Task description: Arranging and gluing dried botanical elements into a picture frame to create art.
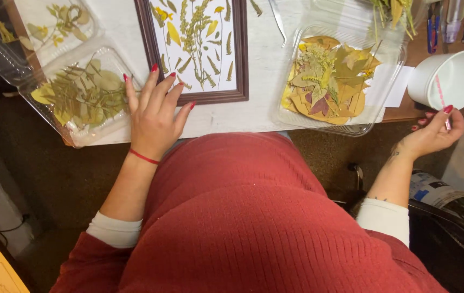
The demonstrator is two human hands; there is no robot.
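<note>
Your picture frame [194,51] runs off the top edge, so you see only its lower part. The clear tray [42,24] at upper left is cropped too. The tools [454,21] at upper right are too blurred to identify.

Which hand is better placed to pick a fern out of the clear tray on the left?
Probably the left hand: it rests open on the table edge between the left clear tray of green fern sprigs and the wooden frame. The right hand is off the table's far side, pinching a thin pink stick beside a white cup.
</note>
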